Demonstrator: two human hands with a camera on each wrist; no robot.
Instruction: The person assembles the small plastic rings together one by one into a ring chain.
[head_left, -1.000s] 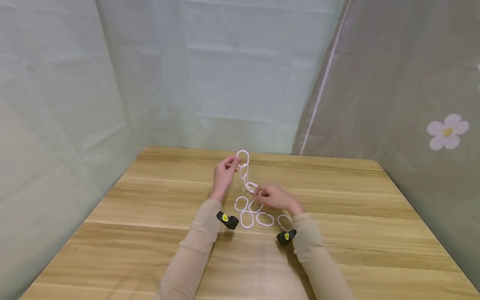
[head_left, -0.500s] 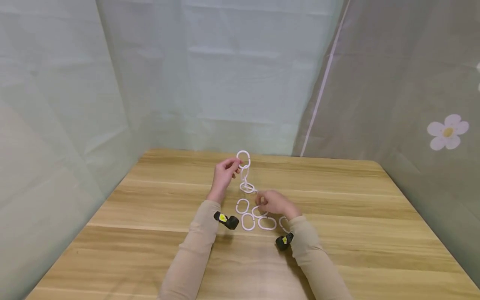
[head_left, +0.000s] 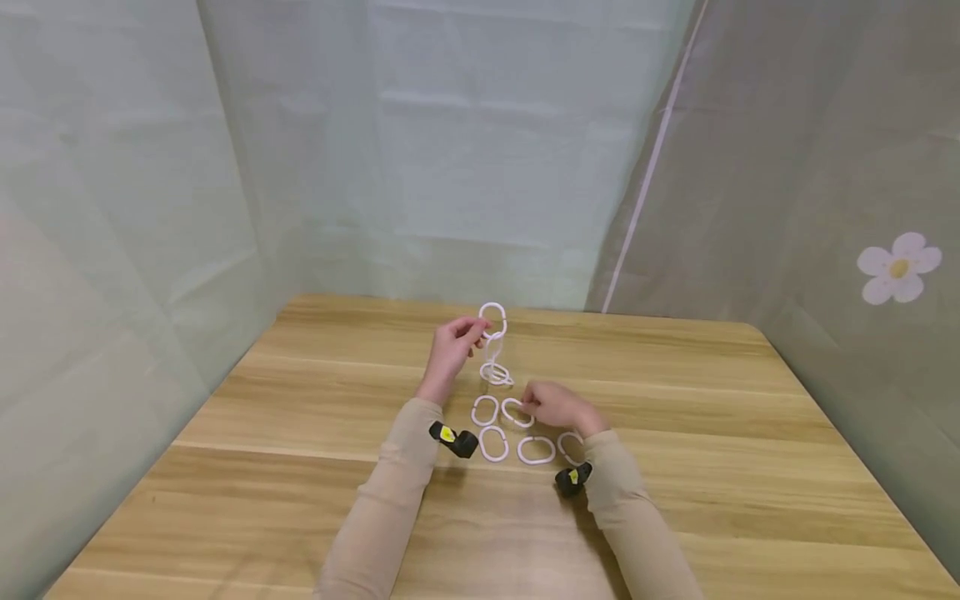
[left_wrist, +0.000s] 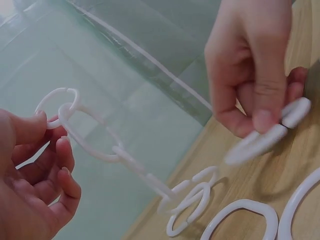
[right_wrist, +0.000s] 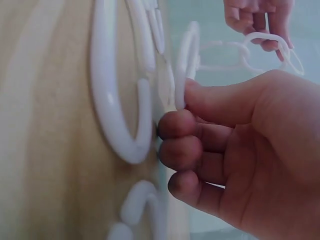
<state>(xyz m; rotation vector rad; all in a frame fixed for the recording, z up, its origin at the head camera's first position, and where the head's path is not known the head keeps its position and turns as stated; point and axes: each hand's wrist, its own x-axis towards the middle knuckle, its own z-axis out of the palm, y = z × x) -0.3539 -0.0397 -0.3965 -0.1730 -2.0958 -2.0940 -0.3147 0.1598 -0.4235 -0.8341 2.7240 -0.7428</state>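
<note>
"Left?"
"My left hand (head_left: pixel 448 350) pinches the top of a chain of white plastic oval links (left_wrist: pixel 142 172); low end's on the wood-grain table (head_left: pixel 750 467)."
"Right?"
"My right hand (head_left: pixel 558 406), fingers curled, pinches a separate white plastic oval link (left_wrist: pixel 260 145), tilted, near-right of the chain. Four loose links (left_wrist: pixel 247 204) lie nearer me than the chain."

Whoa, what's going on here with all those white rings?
A person is sitting or standing at a wooden table with a chain of white rings. Their left hand pinches the top ring, so the chain hangs down, and its lower end seems to rest on the table. Their right hand pinches a single ring that isn't joined to the chain. Four other loose rings lie on the table nearby.
</note>
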